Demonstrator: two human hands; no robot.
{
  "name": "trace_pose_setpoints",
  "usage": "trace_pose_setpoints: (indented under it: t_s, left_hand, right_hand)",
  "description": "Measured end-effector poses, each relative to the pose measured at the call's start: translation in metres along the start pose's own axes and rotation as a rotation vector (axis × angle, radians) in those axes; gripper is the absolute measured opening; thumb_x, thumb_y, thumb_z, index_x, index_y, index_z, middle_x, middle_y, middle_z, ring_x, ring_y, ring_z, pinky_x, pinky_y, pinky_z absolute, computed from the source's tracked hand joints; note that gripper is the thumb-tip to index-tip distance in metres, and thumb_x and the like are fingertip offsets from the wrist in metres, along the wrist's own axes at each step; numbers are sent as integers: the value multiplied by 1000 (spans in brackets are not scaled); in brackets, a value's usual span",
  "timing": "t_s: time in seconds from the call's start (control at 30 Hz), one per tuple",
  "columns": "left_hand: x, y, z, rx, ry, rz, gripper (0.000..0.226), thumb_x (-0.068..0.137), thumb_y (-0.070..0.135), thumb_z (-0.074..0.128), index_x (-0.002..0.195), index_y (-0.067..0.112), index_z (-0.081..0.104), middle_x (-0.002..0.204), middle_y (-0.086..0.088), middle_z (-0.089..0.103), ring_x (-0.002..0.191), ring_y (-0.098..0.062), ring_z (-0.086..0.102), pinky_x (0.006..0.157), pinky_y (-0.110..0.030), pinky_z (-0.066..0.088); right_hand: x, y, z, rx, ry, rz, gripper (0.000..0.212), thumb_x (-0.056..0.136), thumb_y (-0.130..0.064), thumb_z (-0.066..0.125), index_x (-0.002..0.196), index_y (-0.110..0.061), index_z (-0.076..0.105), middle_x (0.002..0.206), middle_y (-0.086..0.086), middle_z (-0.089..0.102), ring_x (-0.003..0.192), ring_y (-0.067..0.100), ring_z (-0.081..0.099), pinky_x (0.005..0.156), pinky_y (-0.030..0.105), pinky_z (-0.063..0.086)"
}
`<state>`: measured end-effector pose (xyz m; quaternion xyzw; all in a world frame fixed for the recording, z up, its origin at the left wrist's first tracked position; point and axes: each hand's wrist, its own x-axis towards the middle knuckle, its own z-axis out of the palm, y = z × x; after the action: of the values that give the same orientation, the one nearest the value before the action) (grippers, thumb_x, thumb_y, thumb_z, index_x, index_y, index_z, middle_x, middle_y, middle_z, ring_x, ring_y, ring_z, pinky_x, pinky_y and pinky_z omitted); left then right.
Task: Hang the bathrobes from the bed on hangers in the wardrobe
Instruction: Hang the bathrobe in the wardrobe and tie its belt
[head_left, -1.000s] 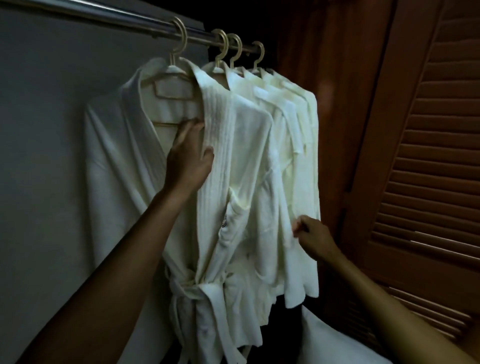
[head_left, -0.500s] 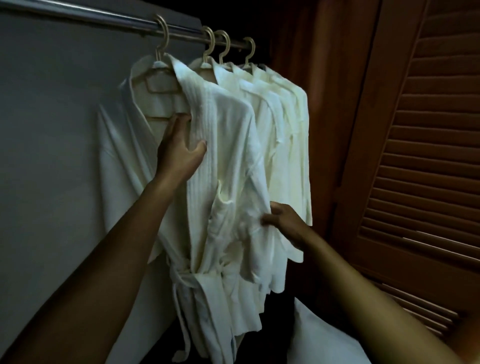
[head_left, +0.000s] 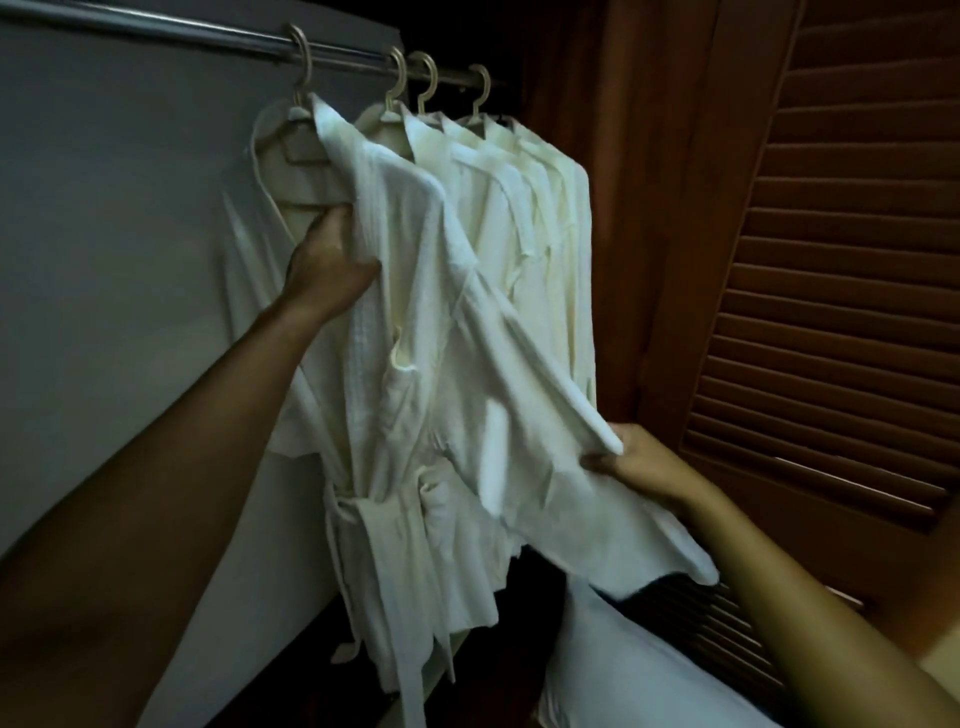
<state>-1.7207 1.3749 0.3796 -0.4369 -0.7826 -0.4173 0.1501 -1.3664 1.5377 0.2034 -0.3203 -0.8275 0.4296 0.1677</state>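
Several white bathrobes hang on pale plastic hangers from a metal rail (head_left: 156, 28) inside the wardrobe. The front bathrobe (head_left: 395, 322) hangs on the leftmost hanger (head_left: 301, 67), its belt tied at the waist. My left hand (head_left: 327, 260) grips the robe's front collar edge just below the hanger. My right hand (head_left: 639, 462) pinches the cuff of that robe's sleeve (head_left: 524, 374) and holds it out to the right. The other bathrobes (head_left: 535, 218) hang close together behind it.
A grey wall (head_left: 104, 260) closes the wardrobe on the left. A brown louvred door (head_left: 831, 312) stands open on the right. A white pillow or bedding (head_left: 623, 665) lies low at the bottom right.
My right hand took hold of the front robe's sleeve and drew it out and down to the right. My left hand stayed on the collar edge and closed round it.
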Motion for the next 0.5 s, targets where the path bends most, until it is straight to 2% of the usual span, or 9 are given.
trace_pose_setpoints:
  t_s: [0.03,0.1,0.17,0.23,0.3,0.4,0.5]
  left_hand:
    - [-9,6,5,-14,16,-20,68,81,38,67,145,26,43,144,-7,51,127,-30,52,97,-34,43]
    - [-38,23,19,-33,63,-39,67,84,29,66,146,21,42,144,-13,45,128,-32,48,100,-33,41]
    - [-73,40,38,-55,132,26,61,82,22,66,140,13,48,137,-16,48,126,-33,48,104,-35,41]
    - [-111,56,59,-104,139,88,50,83,21,66,131,14,54,130,-13,52,121,-31,51,101,-34,42]
    - [-146,73,80,-157,53,158,39,87,20,66,125,15,59,125,-10,57,118,-27,54,99,-26,40]
    - [-187,98,109,-213,-95,240,25,85,14,67,110,15,68,109,-3,63,107,-22,60,91,-22,41]
    - [-217,126,135,-255,-226,274,17,89,13,66,105,17,71,104,3,65,102,-13,60,89,-25,46]
  right_hand:
    - [-6,9,-1,-128,28,0,10,87,-12,67,94,-19,66,90,8,68,76,23,64,70,38,49]
    - [-19,24,-5,-281,73,35,18,85,-3,55,87,-19,61,80,5,63,68,20,57,61,35,42]
    - [-37,37,-10,-370,109,85,21,84,-2,53,86,-22,59,79,3,62,68,19,57,56,31,39]
    - [-55,51,-16,-379,159,110,24,83,-2,53,85,-25,59,79,3,63,70,20,59,56,34,43]
    - [-72,62,-23,-335,217,117,21,87,-5,56,88,-24,64,79,5,65,70,22,62,57,35,46]
    - [-96,76,-34,-263,316,97,13,91,-18,68,95,-30,68,85,-5,70,79,15,66,69,34,52]
    - [-124,90,-45,-127,387,146,30,90,-23,75,114,-33,60,98,-11,69,88,8,67,76,28,54]
